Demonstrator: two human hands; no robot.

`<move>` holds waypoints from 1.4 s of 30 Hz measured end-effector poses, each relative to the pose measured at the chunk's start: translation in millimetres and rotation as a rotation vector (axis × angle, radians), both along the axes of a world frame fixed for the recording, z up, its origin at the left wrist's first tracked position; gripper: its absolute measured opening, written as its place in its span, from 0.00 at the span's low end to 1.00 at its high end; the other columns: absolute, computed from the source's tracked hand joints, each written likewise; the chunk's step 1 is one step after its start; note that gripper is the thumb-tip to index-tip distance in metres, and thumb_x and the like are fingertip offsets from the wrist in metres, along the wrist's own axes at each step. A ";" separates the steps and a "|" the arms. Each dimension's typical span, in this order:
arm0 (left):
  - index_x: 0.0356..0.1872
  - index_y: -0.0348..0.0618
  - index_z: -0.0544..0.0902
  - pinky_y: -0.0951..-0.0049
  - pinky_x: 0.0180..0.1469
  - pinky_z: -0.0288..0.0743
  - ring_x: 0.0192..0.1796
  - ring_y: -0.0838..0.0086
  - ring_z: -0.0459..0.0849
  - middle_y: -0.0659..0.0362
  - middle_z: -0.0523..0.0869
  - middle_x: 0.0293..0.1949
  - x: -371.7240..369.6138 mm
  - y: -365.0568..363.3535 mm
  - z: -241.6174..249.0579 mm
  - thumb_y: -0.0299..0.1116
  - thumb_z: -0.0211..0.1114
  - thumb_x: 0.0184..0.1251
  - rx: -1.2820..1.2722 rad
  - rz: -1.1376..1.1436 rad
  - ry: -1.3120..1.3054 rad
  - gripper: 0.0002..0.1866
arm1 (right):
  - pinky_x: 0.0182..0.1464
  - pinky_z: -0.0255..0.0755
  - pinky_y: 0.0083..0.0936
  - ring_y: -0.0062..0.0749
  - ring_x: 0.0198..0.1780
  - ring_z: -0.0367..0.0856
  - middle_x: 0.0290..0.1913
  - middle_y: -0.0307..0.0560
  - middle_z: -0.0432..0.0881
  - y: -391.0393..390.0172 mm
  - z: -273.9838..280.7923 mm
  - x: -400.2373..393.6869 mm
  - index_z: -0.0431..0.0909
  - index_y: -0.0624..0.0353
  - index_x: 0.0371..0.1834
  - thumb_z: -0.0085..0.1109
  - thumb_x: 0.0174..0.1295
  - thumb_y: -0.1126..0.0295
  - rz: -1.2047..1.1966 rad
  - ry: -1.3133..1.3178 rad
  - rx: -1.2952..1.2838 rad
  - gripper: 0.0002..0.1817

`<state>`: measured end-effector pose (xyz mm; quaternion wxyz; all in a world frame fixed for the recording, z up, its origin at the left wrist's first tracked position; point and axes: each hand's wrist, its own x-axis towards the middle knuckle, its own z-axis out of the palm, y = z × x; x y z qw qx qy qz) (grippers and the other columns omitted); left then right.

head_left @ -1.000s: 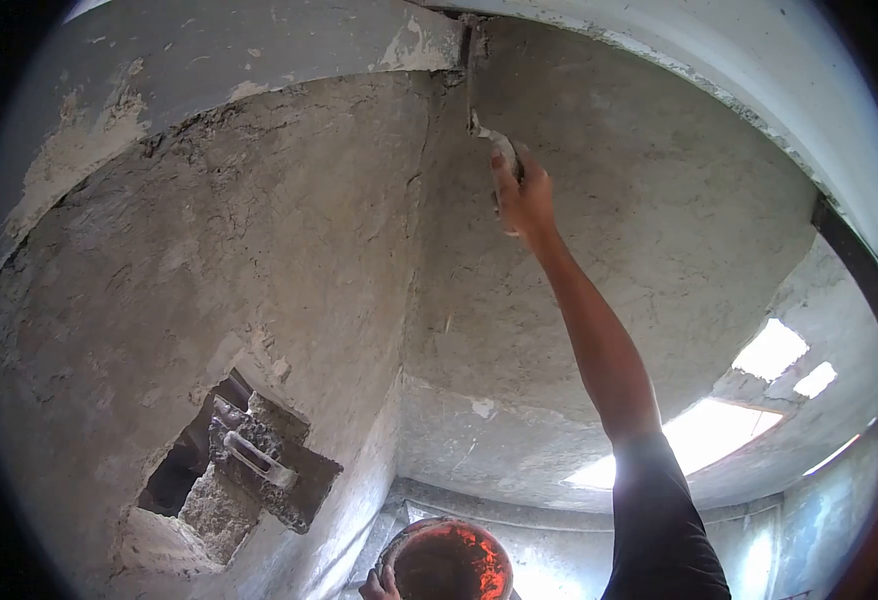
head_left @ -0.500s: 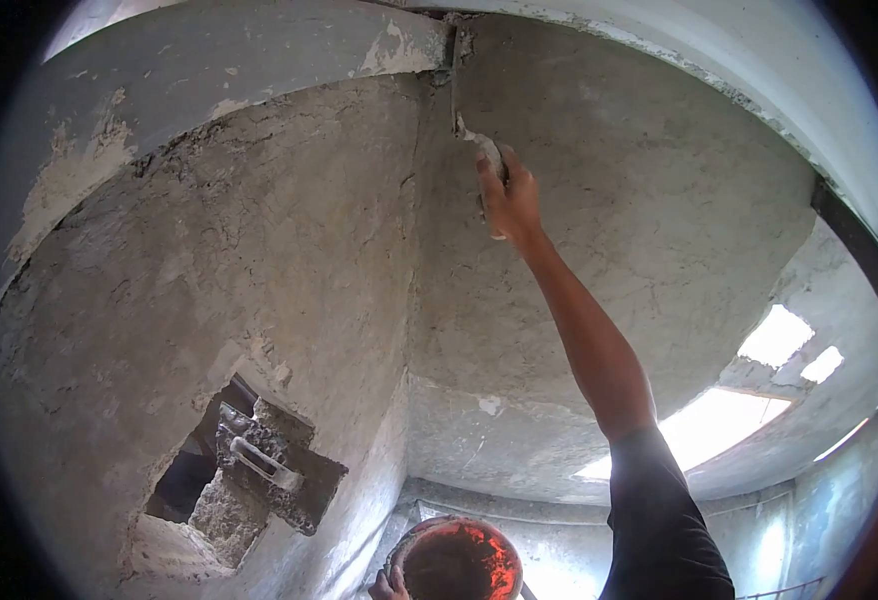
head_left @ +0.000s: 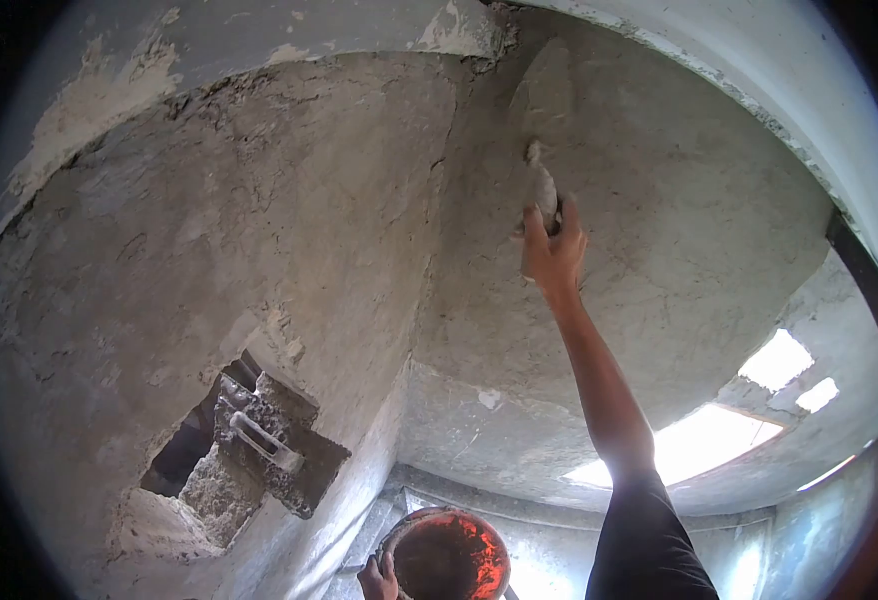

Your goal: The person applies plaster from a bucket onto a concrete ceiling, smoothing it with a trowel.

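My right hand (head_left: 556, 250) is wrapped round the mortar-crusted handle of a trowel (head_left: 543, 95). Its leaf-shaped blade points up and lies flat over the grey plastered wall (head_left: 659, 230), just right of the corner. Low in the view, my left hand (head_left: 379, 580) grips the left rim of a bucket (head_left: 489, 560), whose inside is dark with orange-red patches. To the left, a plastering float (head_left: 321, 470) with a pale handle, caked in mortar, rests at a rough opening in the other wall.
Overhead runs a grey curved beam or ledge (head_left: 339, 28), with chipped plaster along its lower edge. The rough hole (head_left: 184, 455) in the left wall has broken edges. Bright openings (head_left: 719, 440) pierce the wall at the lower right. A dark bar (head_left: 859, 265) stands at the far right.
My right hand has drawn the trowel down and right from the corner, and its blade has turned from edge-on to flat against the wall. My left hand stays on the bucket.
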<state>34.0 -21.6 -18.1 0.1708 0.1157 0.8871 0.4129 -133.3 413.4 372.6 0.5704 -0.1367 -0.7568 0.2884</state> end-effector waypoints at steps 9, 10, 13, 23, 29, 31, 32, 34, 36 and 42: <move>0.52 0.38 0.77 0.57 0.51 0.71 0.51 0.46 0.77 0.40 0.79 0.49 -4.8 6.9 16.6 0.47 0.49 0.71 0.028 0.013 -0.089 0.23 | 0.35 0.71 0.34 0.39 0.31 0.80 0.29 0.56 0.79 -14.2 35.5 -60.7 0.67 0.73 0.46 0.53 0.62 0.64 -0.144 0.230 -0.116 0.20; 0.50 0.38 0.78 0.56 0.51 0.71 0.51 0.46 0.77 0.40 0.79 0.48 -7.0 7.3 18.4 0.47 0.50 0.70 -0.037 0.000 -0.138 0.22 | 0.35 0.71 0.34 0.39 0.31 0.80 0.29 0.56 0.79 -14.3 37.8 -73.7 0.67 0.73 0.46 0.53 0.62 0.64 -0.145 0.235 -0.120 0.20; 0.48 0.37 0.79 0.55 0.50 0.72 0.49 0.44 0.77 0.40 0.80 0.47 -3.9 8.5 16.6 0.48 0.50 0.70 -0.081 -0.004 0.009 0.23 | 0.38 0.70 0.35 0.40 0.34 0.79 0.31 0.60 0.79 -17.8 49.3 -114.3 0.65 0.75 0.48 0.51 0.64 0.63 -0.045 0.357 -0.237 0.22; 0.46 0.36 0.79 0.54 0.45 0.73 0.44 0.42 0.78 0.39 0.81 0.43 -2.7 5.9 13.6 0.48 0.50 0.70 -0.071 0.000 0.101 0.23 | 0.40 0.70 0.36 0.46 0.35 0.79 0.32 0.62 0.79 -37.5 66.1 -135.4 0.66 0.76 0.44 0.52 0.63 0.65 -0.070 0.528 -0.105 0.20; 0.46 0.36 0.79 0.54 0.44 0.74 0.43 0.41 0.79 0.39 0.81 0.42 -3.4 5.3 11.6 0.48 0.50 0.70 -0.043 0.014 0.011 0.22 | 0.35 0.71 0.36 0.46 0.32 0.81 0.29 0.61 0.79 -28.7 30.7 -103.3 0.68 0.73 0.41 0.54 0.61 0.66 -0.123 0.322 -0.102 0.17; 0.46 0.36 0.79 0.54 0.44 0.74 0.43 0.41 0.79 0.39 0.81 0.42 -4.0 5.2 11.3 0.47 0.50 0.70 -0.039 0.012 -0.010 0.22 | 0.34 0.71 0.36 0.45 0.30 0.81 0.28 0.61 0.79 -20.5 26.4 -93.1 0.68 0.72 0.41 0.54 0.61 0.66 -0.166 0.198 -0.089 0.17; 0.45 0.36 0.79 0.54 0.44 0.74 0.43 0.41 0.79 0.39 0.81 0.42 -4.2 5.1 11.1 0.47 0.50 0.70 -0.036 0.012 -0.023 0.22 | 0.33 0.71 0.36 0.46 0.29 0.81 0.28 0.61 0.79 -19.0 25.5 -88.5 0.68 0.72 0.40 0.55 0.61 0.66 -0.174 0.152 -0.071 0.16; 0.45 0.36 0.79 0.54 0.43 0.74 0.42 0.41 0.79 0.39 0.81 0.42 -4.6 4.6 10.5 0.47 0.50 0.70 -0.030 0.018 -0.046 0.22 | 0.32 0.71 0.36 0.46 0.29 0.81 0.27 0.61 0.79 -14.4 26.9 -83.6 0.68 0.71 0.40 0.55 0.61 0.66 -0.179 0.105 -0.051 0.16; 0.45 0.35 0.79 0.54 0.43 0.74 0.42 0.41 0.79 0.39 0.81 0.41 -5.0 4.0 9.7 0.47 0.50 0.70 -0.024 0.021 -0.073 0.22 | 0.33 0.71 0.38 0.52 0.30 0.81 0.27 0.63 0.79 -9.5 29.0 -80.1 0.68 0.71 0.39 0.55 0.61 0.65 -0.158 0.063 -0.060 0.16; 0.44 0.35 0.79 0.54 0.38 0.74 0.39 0.41 0.79 0.39 0.82 0.37 -5.3 2.7 -3.8 0.45 0.51 0.70 0.005 -0.011 -0.017 0.20 | 0.33 0.72 0.42 0.59 0.32 0.80 0.28 0.67 0.78 -5.8 32.3 -81.9 0.67 0.72 0.40 0.54 0.62 0.64 -0.210 -0.108 0.082 0.17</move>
